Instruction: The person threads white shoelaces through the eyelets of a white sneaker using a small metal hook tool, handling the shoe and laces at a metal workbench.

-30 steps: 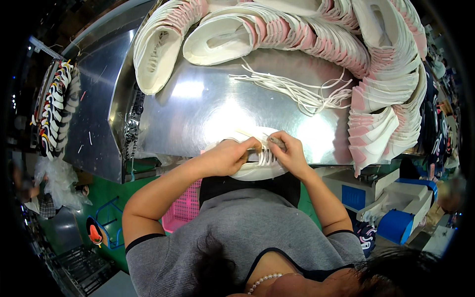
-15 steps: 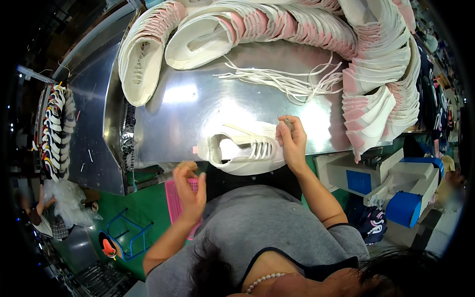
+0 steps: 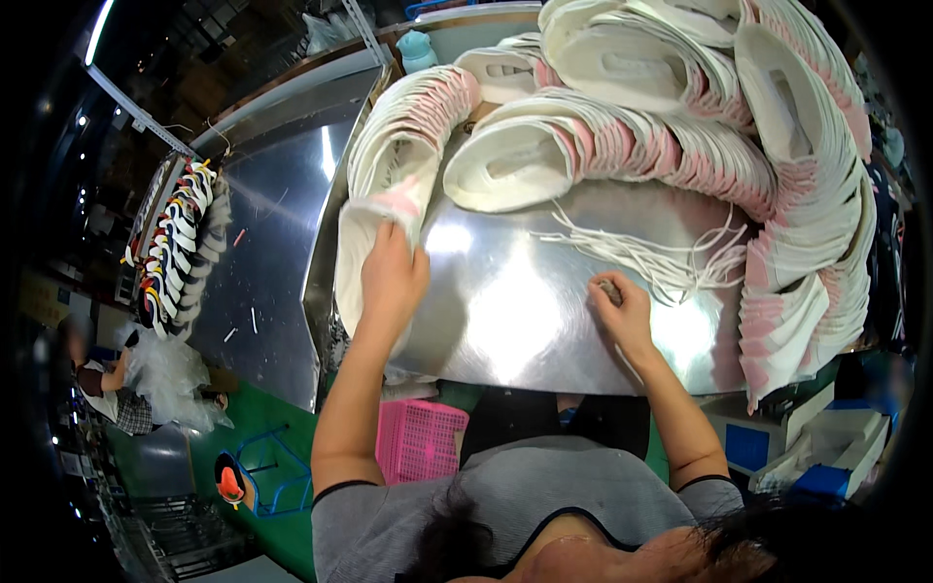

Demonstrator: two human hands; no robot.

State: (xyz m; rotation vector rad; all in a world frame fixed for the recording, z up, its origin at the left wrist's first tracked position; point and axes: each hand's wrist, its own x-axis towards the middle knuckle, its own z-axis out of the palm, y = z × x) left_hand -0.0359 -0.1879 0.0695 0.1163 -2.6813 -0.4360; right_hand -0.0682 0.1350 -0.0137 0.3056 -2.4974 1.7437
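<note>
My left hand [image 3: 394, 272] is closed on a white shoe upper [image 3: 360, 257] at the near end of the left row of nested uppers [image 3: 413, 112]. Its fingers pinch near the pink-lined heel, and the hand and wrist cover part of the upper. Over the middle of the metal table, my right hand [image 3: 627, 316] is curled around a small brownish-grey piece [image 3: 609, 291], too small to make out exactly. Just beyond that hand lies a loose bundle of white shoelaces [image 3: 671, 262].
More nested white and pink uppers curve across the back [image 3: 622, 146] and down the right side [image 3: 797, 262] of the metal table [image 3: 466, 340]. A darker side table [image 3: 262, 253] adjoins at left. Below the front edge is a pink basket [image 3: 420, 442]; another person [image 3: 112, 379] is far left.
The white shoe upper has gone from the table's front middle to the near end of the left row, with my left hand now on it. My right hand has let go of it.
</note>
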